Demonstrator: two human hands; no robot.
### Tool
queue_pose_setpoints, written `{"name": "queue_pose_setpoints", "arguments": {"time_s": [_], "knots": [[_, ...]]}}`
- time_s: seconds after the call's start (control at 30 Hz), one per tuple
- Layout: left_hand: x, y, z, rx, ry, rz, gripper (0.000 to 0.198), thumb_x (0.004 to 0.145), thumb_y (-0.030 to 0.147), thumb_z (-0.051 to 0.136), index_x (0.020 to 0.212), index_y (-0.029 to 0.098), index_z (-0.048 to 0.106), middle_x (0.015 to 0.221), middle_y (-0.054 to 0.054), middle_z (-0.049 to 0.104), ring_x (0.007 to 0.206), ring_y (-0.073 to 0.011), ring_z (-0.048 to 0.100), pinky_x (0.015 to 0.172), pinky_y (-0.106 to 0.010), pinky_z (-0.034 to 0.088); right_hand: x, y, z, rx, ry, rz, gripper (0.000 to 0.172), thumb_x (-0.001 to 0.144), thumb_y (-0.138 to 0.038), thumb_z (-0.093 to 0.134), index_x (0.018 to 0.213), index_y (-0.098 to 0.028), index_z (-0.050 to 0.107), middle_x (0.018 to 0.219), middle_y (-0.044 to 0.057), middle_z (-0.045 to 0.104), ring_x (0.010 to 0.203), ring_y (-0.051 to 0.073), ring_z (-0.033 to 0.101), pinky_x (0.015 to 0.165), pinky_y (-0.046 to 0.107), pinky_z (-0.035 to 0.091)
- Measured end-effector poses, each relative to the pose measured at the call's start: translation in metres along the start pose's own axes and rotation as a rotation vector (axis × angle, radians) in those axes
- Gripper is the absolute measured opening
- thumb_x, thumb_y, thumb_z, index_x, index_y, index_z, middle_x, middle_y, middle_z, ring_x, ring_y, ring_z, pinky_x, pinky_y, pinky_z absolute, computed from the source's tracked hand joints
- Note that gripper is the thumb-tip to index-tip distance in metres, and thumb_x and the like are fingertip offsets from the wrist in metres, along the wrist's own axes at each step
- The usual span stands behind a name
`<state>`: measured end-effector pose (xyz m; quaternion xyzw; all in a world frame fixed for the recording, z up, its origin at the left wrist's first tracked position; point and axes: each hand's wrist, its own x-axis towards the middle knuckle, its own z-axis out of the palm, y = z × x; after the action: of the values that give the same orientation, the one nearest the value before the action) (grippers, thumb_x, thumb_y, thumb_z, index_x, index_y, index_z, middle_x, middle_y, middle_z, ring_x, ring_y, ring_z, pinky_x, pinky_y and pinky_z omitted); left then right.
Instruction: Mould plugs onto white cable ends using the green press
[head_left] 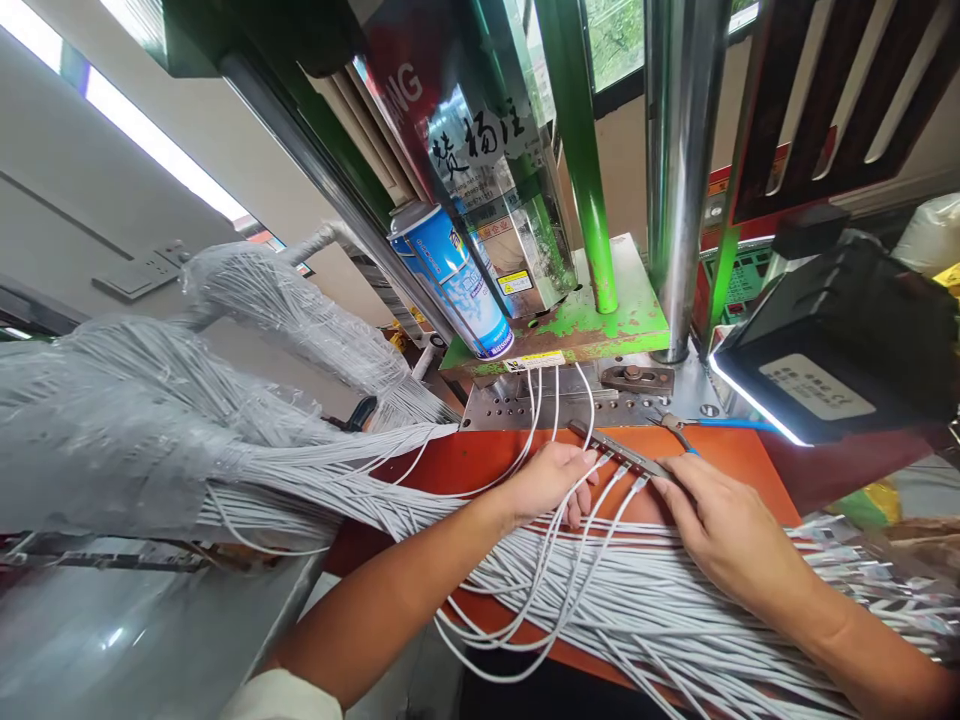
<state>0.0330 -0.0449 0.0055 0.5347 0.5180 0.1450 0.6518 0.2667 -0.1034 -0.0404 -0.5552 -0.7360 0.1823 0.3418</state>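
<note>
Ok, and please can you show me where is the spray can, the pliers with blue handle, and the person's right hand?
Blue-and-white aerosol can (450,285): head view, on the can's blue body.
Blue-handled pliers (724,424): head view, on the blue handle.
Right hand (731,525): head view, on the back of the hand.

Left hand (547,485) and right hand (724,520) were bare, as were the left forearm (390,590) and right forearm (847,630). A white fabric sleeve (281,695) was noted on the left arm, its plain hem visible; the rest lay beyond the frame edge.
</note>
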Motion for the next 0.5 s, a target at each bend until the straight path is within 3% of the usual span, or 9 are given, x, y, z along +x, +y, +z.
{"name": "queue_pose_setpoints", "arguments": {"time_s": [0.1,0.2,0.33,0.5], "knots": [[-0.019,-0.008,-0.019,-0.059,-0.024,-0.043,0.055,0.075,0.065,0.076,0.091,0.015,0.059,0.072,-0.003,0.068,0.054,-0.0143,0.066,0.051,-0.024,0.052,0.001,-0.001,-0.002,0.029,0.029,0.041,0.031,0.108,-0.043,0.037,0.101,-0.025,0.061,0.094,0.003,0.067,0.083,0.021,0.065,0.076,0.036,0.045],[-0.034,-0.015,-0.031,-0.001,0.04,-0.077,0.053,0.072,0.061,0.08,0.082,0.012,0.063,0.069,-0.005,0.067,0.052,-0.0135,0.064,0.05,-0.024,0.051,0.001,0.001,0.0,0.013,0.021,0.015,0.032,0.108,-0.042,0.036,0.102,-0.024,0.061,0.093,0.004,0.067,0.083,0.021,0.066,0.077,0.036,0.046],[-0.024,-0.01,-0.022,0.119,0.191,0.0,0.033,0.087,0.044,0.066,0.077,0.012,0.065,0.055,0.002,0.057,0.041,-0.006,0.047,0.042,-0.018,0.034,-0.002,0.003,0.003,-0.064,0.004,-0.058,0.032,0.107,-0.044,0.036,0.102,-0.024,0.061,0.091,0.006,0.066,0.081,0.023,0.065,0.077,0.038,0.047],[0.003,0.006,-0.004,0.146,0.201,0.004,0.018,0.088,0.022,0.056,0.072,0.015,0.061,0.049,0.006,0.05,0.038,-0.0045,0.038,0.041,-0.017,0.027,-0.002,0.004,0.004,-0.082,0.02,-0.094,0.029,0.106,-0.043,0.039,0.103,-0.024,0.06,0.088,0.006,0.065,0.077,0.023,0.064,0.073,0.036,0.048]]}}
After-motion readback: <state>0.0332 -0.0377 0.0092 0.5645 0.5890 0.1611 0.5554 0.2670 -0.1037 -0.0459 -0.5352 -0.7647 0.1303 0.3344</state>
